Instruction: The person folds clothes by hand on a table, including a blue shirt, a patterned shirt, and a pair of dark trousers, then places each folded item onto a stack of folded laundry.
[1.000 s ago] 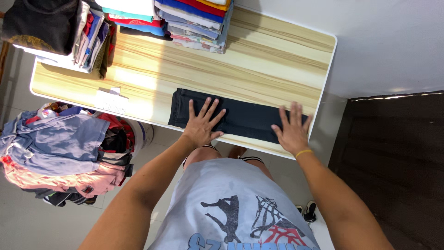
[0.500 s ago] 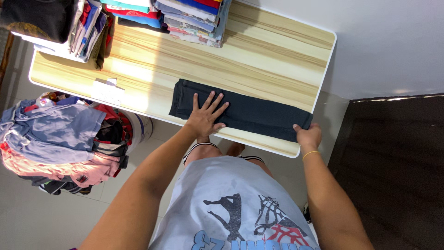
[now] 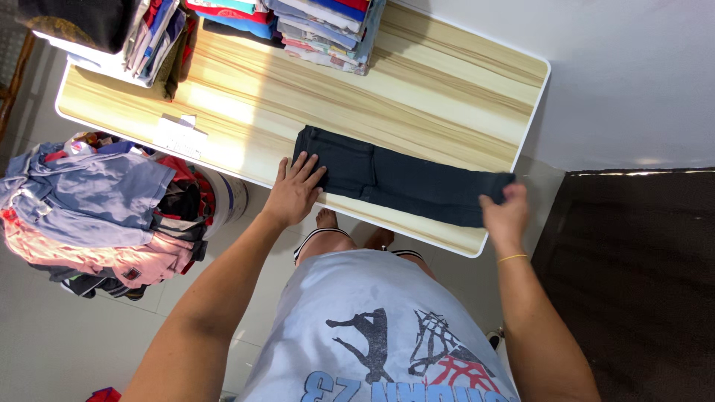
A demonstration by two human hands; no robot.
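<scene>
From my head view, the dark folded trousers (image 3: 402, 179) lie flat on the wooden worktop (image 3: 417, 89), close to its near edge, long axis running along that edge from the waistband on my left to the leg ends at the worktop's right near corner. My left hand (image 3: 294, 192) rests at the waistband end, palm down, fingers (image 3: 307, 170) loosely spread, their tips just on the cloth's corner while the heel of the hand hangs past the near edge. My right hand (image 3: 505, 212) is at the opposite end, over the right near corner, fingers curled together on the leg ends; it is blurred, so I cannot tell how firmly they pinch the cloth. So the garment stretches between my two hands, each at one end of its length, both forearms coming up from below the near edge. Folded clothes stacks (image 3: 324, 30) sit along the far edge, well apart, and a heaped laundry basket (image 3: 112, 216) stands on the floor beside the left near corner
</scene>
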